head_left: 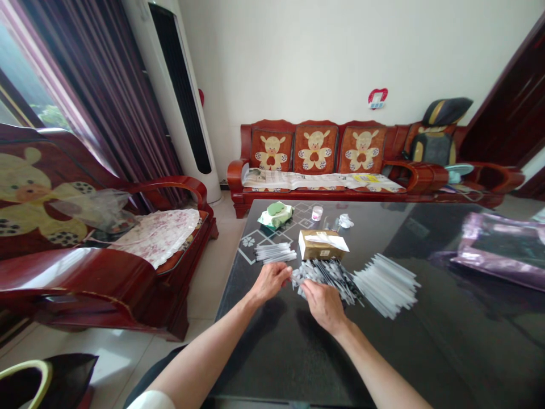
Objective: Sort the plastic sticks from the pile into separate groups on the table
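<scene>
Over the near part of the dark table, my left hand has thumb and fingers pinched together. Close to its right, my right hand is also closed, its fingertips pointing toward the left ones. Whatever lies between the fingertips is too small and blurred to name. Just beyond my right hand is a heap of thin dark sticks with pale grey ends. Several translucent white tubes lie fanned out to the right of it. A smaller row of similar pale tubes rests behind my left hand.
A gold tissue box stands behind the heap. Farther back are a green wipes pack, a small white jar and a crumpled tissue. A purple plastic package lies at the right. A wooden armchair stands left.
</scene>
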Motion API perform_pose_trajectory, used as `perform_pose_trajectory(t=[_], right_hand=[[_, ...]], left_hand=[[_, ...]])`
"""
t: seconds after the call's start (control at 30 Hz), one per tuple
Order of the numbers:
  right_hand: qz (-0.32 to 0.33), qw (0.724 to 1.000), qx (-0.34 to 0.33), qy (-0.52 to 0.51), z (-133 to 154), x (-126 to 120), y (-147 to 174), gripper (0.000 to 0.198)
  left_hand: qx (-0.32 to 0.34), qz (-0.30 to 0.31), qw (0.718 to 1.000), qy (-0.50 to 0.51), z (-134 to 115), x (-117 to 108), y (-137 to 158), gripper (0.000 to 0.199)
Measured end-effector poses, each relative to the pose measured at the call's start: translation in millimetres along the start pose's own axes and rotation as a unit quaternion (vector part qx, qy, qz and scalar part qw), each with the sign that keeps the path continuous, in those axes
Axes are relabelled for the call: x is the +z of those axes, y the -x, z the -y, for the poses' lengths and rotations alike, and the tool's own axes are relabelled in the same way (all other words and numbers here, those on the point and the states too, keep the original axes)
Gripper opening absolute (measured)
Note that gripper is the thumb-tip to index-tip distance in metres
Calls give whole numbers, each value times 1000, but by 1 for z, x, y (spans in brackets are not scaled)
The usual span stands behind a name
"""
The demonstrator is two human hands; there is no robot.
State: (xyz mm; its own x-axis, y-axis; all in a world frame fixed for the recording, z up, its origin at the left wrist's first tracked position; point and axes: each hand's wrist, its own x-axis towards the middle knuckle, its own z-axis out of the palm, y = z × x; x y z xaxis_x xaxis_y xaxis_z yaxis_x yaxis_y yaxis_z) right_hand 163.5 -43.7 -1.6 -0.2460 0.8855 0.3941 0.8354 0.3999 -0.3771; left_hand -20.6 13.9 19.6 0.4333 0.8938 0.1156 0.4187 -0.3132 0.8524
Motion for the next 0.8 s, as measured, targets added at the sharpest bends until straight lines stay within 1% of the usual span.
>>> perform_pose_trajectory(t=[0.07, 0.1, 0.17, 0.2, 0.23, 0.27, 0.3, 0.33, 0.4, 0.43, 0.5, 0.57, 0.6, 0.67, 0.73, 0.77, 0.8], right_hand=[[39, 992, 32, -115, -3, 1, -2, 35], [65, 980, 48, -182, -5, 2, -2, 36], [119, 943, 84, -301, -8, 5, -3, 38], [141, 924, 100, -341, -10, 7, -3, 39], [155, 912, 110, -364, -10, 8, -3, 40], [159, 910, 111, -367, -10, 8, -2, 40], [151, 920, 102, -347, -9, 7, -2, 39], [131, 940, 86, -304, -8, 6, -2, 39], [73, 981, 37, -173, -3, 3, -1, 37], [47, 994, 12, -103, -1, 1, 0, 35], [14, 999, -29, 10, 3, -2, 2, 33], [1, 997, -52, 65, 5, -3, 4, 31], [-4, 996, -54, 73, 5, -3, 5, 31], [-7, 998, -43, 47, 4, -2, 5, 30], [9, 999, -10, -31, 2, 0, 4, 32], [27, 995, 13, -90, 0, 1, 3, 34], [51, 985, 40, -159, -2, 2, 2, 35]], left_hand=[[42, 35, 998, -5, -2, -4, 2, 42], [69, 50, 996, -15, -4, -7, 3, 41], [118, 66, 990, -45, -7, -12, 5, 40], [138, 69, 986, -63, -8, -14, 6, 39], [153, 68, 983, -80, -9, -15, 6, 39], [163, 65, 980, -97, -9, -16, 6, 39], [168, 61, 978, -112, -9, -15, 6, 39], [165, 54, 977, -124, -7, -14, 5, 39], [139, 41, 980, -139, -2, -9, 3, 40], [122, 39, 981, -146, 1, -6, 2, 41], [101, 42, 980, -165, 6, 0, -1, 42], [94, 53, 978, -177, 11, 3, -4, 43], [89, 59, 979, -172, 13, 3, -5, 44], [66, 78, 986, -130, 15, 2, -5, 49], [48, 98, 992, -66, 13, -3, -1, 53], [50, 103, 993, -40, 11, -5, 1, 53], [60, 106, 992, -21, 8, -8, 4, 52]])
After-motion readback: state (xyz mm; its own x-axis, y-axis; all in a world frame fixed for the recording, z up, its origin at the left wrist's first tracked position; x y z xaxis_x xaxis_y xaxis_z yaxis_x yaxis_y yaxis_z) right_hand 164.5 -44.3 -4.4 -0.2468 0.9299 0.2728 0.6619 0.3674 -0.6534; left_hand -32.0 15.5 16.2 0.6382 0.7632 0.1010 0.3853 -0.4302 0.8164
